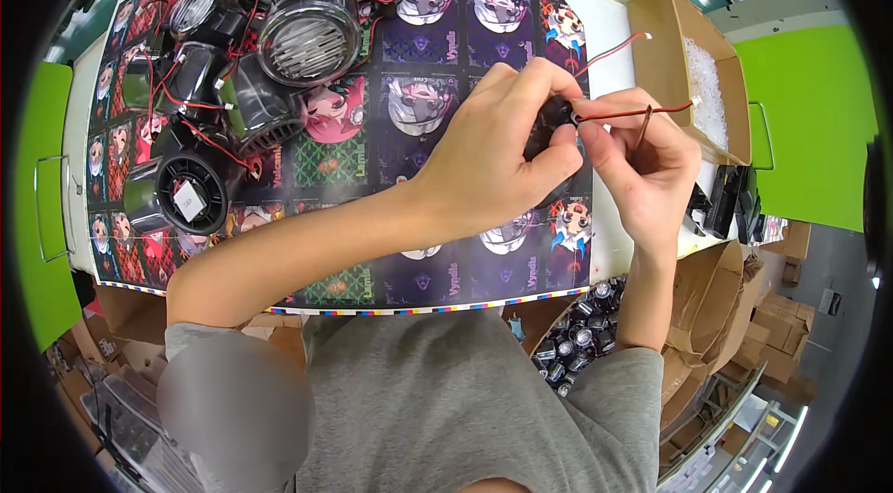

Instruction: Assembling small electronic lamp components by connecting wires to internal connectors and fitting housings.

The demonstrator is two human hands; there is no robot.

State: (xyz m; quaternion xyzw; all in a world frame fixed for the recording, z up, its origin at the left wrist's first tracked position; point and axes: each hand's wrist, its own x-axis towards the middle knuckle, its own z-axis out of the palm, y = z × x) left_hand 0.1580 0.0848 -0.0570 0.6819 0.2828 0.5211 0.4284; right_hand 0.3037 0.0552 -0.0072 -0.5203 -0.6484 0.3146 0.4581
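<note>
My left hand (pixel 507 135) is closed around a dark plastic part (pixel 542 132), most of it hidden behind the fingers. Against that part, the fingertips of my right hand (pixel 642 167) pinch at the base of a red and black wire (pixel 642 113), which runs off to the right and ends in a small white connector (pixel 696 101). A second wire (pixel 614 51) with a white plug sticks out above the hands. At the left of the table lie several black fan units (pixel 310 42) with smoky clear housings and red-black leads, apart from both hands.
A printed sheet (pixel 335 172) with cartoon pictures covers most of the white table (pixel 609 74). To the right stands a cardboard box (pixel 735 93) of small clear pieces, with black parts (pixel 730 200) below it. Many dark round parts (pixel 581 335) fill a container under the table edge.
</note>
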